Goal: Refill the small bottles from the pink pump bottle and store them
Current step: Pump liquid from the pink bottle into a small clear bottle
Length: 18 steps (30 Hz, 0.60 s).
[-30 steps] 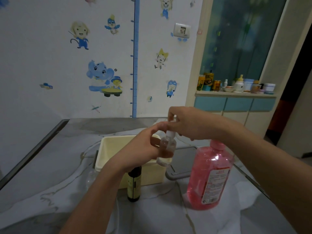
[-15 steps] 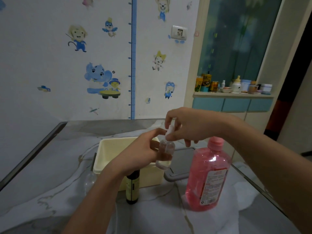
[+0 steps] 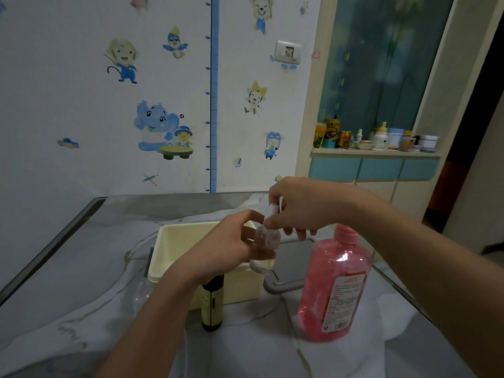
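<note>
a: how far along am i?

b: early, i'd judge. my left hand [image 3: 231, 241] is curled round the small clear bottle [image 3: 266, 248], holding it up above the front edge of the cream bin [image 3: 174, 257]. my right hand [image 3: 302, 207] pinches its white spray top [image 3: 273, 207] at the neck, which looks like unscrewing. the bottle looks almost empty, so no refill is done yet.

a: and what is left?

b: getting the top off, filling, closing, then storing. the dark bottle [image 3: 212, 306] stands on the table [image 3: 81, 268] just below my left wrist, touching nothing i hold. another clear bottle [image 3: 143, 293] seems to lie left of the bin; i cannot tell its state.

a: anything in the way?

b: the grey lid [image 3: 290, 264] lies behind, and the pink pump bottle [image 3: 334, 285] stands upright under my right forearm, near enough to knock. i see no pump head on it.
</note>
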Tool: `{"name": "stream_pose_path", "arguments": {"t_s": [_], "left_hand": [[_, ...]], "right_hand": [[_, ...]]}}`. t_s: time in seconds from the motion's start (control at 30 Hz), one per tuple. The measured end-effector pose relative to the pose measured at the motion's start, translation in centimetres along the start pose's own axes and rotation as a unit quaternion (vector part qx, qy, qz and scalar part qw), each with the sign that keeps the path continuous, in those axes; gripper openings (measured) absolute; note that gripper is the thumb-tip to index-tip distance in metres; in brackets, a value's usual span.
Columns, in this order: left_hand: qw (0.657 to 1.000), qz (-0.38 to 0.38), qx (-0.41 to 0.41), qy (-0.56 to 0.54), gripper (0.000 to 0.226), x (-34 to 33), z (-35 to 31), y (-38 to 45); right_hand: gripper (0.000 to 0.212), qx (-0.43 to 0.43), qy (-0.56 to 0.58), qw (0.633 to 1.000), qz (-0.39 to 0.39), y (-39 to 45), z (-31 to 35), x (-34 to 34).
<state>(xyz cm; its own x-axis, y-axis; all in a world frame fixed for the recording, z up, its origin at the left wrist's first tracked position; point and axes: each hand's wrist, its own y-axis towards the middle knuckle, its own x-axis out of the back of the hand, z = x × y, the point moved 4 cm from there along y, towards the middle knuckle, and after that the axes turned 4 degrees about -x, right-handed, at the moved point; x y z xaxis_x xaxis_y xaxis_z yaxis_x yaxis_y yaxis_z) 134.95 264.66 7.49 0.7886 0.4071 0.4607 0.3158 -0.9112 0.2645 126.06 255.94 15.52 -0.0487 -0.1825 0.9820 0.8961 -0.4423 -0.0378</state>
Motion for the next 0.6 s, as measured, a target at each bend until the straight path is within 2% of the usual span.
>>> {"name": "stream_pose_path", "arguments": {"t_s": [0.1, 0.17, 0.27, 0.33, 0.4, 0.47, 0.6], "left_hand": [[1.0, -0.005, -0.014, -0.005, 0.042, -0.1, 0.0, 0.0], [1.0, -0.004, -0.022, -0.006, 0.037, -0.1, -0.1, -0.1], [1.0, -0.008, -0.016, 0.003, 0.034, 0.3, -0.1, -0.1], [1.0, -0.013, -0.01, 0.023, 0.032, 0.5, -0.1, 0.0], [0.999, -0.011, -0.01, 0.028, 0.03, 0.3, -0.1, 0.0], [0.999, -0.008, -0.006, 0.033, 0.029, 0.1, 0.0, 0.1], [0.999, -0.022, -0.012, 0.03, 0.024, 0.3, 0.1, 0.0]], "right_hand": [[0.046, -0.03, -0.045, 0.998, -0.043, 0.4, 0.0, -0.4], [0.053, -0.038, -0.023, 0.998, -0.054, 0.4, -0.2, -0.4], [0.042, -0.009, 0.053, 0.999, 0.004, 0.0, 0.1, -0.1], [0.031, 0.011, 0.059, 0.998, 0.015, -0.3, 0.5, 0.0], [0.026, 0.003, 0.037, 0.999, -0.007, -0.3, 0.7, -0.2], [0.029, -0.011, 0.018, 0.999, -0.027, -0.2, 0.8, -0.7], [0.025, -0.027, 0.032, 0.997, -0.071, 0.2, 1.0, -1.4]]}}
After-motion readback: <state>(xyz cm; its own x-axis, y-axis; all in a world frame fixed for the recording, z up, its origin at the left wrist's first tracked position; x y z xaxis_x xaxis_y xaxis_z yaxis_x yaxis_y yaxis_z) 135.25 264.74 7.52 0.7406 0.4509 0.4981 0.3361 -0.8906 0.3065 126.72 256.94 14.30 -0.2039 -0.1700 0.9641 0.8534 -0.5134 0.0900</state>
